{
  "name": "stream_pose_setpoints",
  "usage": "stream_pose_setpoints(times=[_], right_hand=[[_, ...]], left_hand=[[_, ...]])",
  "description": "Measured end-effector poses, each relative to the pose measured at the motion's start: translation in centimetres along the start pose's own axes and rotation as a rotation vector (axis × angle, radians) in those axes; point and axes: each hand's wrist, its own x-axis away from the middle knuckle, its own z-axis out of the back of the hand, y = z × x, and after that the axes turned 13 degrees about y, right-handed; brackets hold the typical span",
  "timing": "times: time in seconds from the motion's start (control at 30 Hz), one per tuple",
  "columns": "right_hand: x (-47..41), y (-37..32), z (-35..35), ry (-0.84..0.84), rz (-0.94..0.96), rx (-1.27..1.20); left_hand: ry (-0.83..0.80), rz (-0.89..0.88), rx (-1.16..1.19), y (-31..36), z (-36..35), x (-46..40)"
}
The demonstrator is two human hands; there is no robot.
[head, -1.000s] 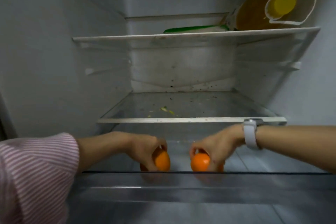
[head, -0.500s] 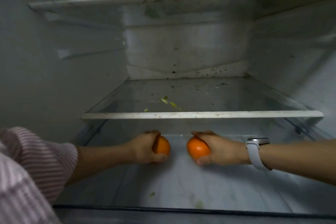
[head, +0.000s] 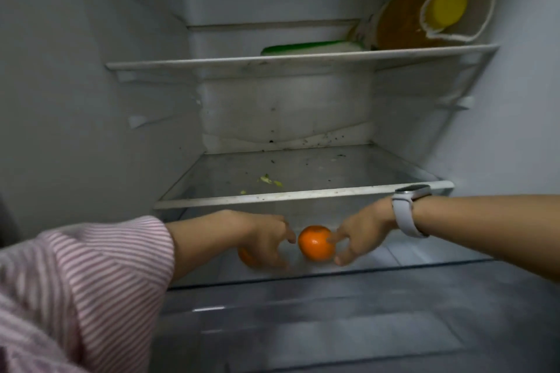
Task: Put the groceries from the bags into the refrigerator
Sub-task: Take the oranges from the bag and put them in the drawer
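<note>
Head view into the open refrigerator [head: 75, 76]. Both hands reach under the lower glass shelf [head: 303, 195] to the bottom level, just behind the clear front edge of the drawer [head: 333, 312].

Right orange [head: 316, 242]: rests on the bottom surface, in plain sight. Right hand [head: 360, 235] sits at its 3 o'clock; fingers loosely spread, two fingertips [head: 333, 238] at or just off the peel. Cannot tell contact for certain; not curled round the fruit. White watch [head: 407, 212] on that wrist.

Left orange [head: 246, 257]: mostly hidden beneath the left hand [head: 266, 239], only a sliver showing at the hand's 7 o'clock. Fingers arch over it, spread; grip not resolvable owing to blur. Pink striped sleeve [head: 91, 281] on that arm.

Hands apart, the right orange between them.

Upper shelf [head: 272, 62]: amber bottle with yellow cap [head: 424, 21] at 1 o'clock, lying tilted; flat green and white packet [head: 312, 47] beside it. Green scraps [head: 269, 182] on the lower glass shelf.
</note>
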Motion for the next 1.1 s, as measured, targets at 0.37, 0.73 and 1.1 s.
stream_pose_setpoints(times=[0.37, 0.73, 1.1], right_hand=[[11.9, -2.4, 2.0, 0.832, -0.072, 0.069], [20.6, -14.1, -19.1, 1.312, 0.275, -0.541], [27.8, -34.4, -35.5, 0.616, 0.524, -0.609]], left_hand=[[0.599, 0.272, -0.444, 4.6, 6.7, 11.0], [1.164, 0.630, -0.077, 20.0, -10.5, 28.7], [0.565, 1.415, 0.191, 27.2, -30.5, 58.3]])
